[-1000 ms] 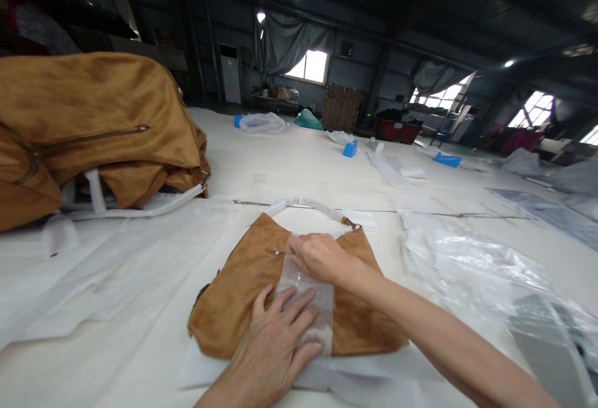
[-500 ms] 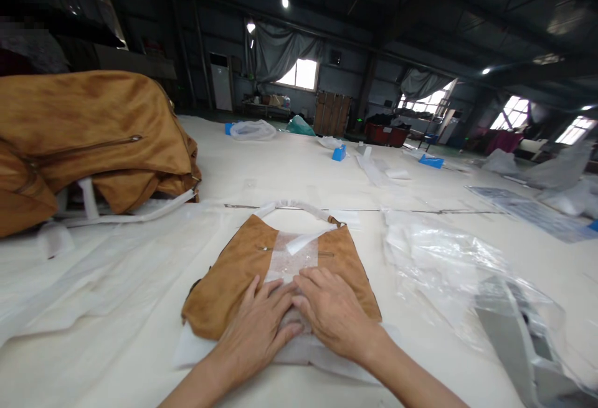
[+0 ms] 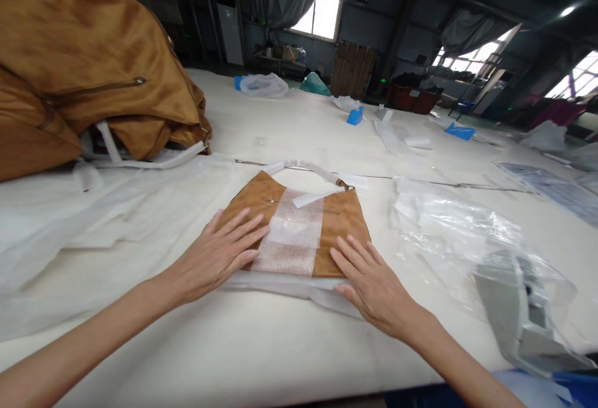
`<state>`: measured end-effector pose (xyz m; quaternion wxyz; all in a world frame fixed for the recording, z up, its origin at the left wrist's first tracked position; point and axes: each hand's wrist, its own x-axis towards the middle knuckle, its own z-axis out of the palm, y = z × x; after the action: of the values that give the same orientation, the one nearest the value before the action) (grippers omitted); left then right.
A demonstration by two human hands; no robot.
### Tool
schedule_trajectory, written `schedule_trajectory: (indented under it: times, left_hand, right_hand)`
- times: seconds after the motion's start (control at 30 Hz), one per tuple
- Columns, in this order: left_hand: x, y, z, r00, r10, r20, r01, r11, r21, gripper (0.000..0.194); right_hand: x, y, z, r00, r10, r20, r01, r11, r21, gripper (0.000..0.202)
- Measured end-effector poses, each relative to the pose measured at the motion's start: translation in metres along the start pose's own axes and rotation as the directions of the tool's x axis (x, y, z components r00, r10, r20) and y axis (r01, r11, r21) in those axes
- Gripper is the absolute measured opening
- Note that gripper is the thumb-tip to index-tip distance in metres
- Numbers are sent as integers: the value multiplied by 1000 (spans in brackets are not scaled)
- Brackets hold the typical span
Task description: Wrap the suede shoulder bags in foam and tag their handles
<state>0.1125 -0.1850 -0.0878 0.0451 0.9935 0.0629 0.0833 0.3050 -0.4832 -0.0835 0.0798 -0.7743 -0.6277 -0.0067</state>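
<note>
Left hand (image 3: 217,255) and right hand (image 3: 376,289) splayed over bag's (image 3: 344,221) lower sides, grips holding nothing. Press evenly, leave translucent strip (image 3: 292,257) unwrinkled; actual pressure hard to judge.

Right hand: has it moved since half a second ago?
Yes. Judged against the brown bag, whose strap reaches the table seam in both pictures, the right hand has shifted right, off the translucent strip onto the bag's right side.

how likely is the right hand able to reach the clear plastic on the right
Probably yes: the clear plastic lies beside the right hand, with nothing visible between them.
</note>
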Motion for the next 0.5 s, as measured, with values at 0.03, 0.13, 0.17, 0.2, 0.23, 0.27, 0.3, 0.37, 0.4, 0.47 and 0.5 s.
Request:
schedule_trajectory:
  times: [0.03,0.13,0.17,0.2,0.23,0.27,0.3,0.37,0.4,0.47,0.5]
  left_hand:
    - [-7,-6,9,1000,-4,-16,4,1000,28,52]
    - [-21,-17,36,1000,5,-13,-5,999,50,53]
    - [-23,-19,41,1000,7,-10,-7,999,48,54]
    - [-24,-20,45,1000,8,-4,-7,999,43,55]
    - [-24,-19,46,1000,4,3,-4,999,34,55]
    - [-23,-18,44,1000,-4,12,4,1000,23,55]
    - [-22,-16,41,1000,-15,26,15,1000,6,55]
    - [-20,-12,29,996,-42,79,46,997,-54,52]
    - [-20,-10,22,992,-55,110,67,992,-105,50]
    - [-19,-10,8,987,-110,120,137,961,-242,48]
    - [-19,-12,3,982,-170,86,189,929,-320,50]
  right_hand:
    - [-7,0,14,1000,-15,1,15,1000,-20,58]
    - [-20,0,48,1000,-16,6,16,999,-39,72]
    - [-22,0,55,1000,-11,5,11,999,-34,76]
    - [-23,1,59,1000,-12,2,12,1000,-25,78]
    - [-23,1,62,1000,-13,-4,13,1000,-13,79]
    - [-22,2,62,1000,-12,-10,12,1000,0,78]
    - [-22,3,61,1000,-6,-12,6,1000,20,77]
    - [-21,4,52,1000,15,9,-15,995,98,74]
    - [-21,4,46,999,31,34,-36,986,164,71]
    - [-21,7,31,991,114,72,-132,929,346,64]
    - [-21,9,24,977,200,72,-211,868,449,61]
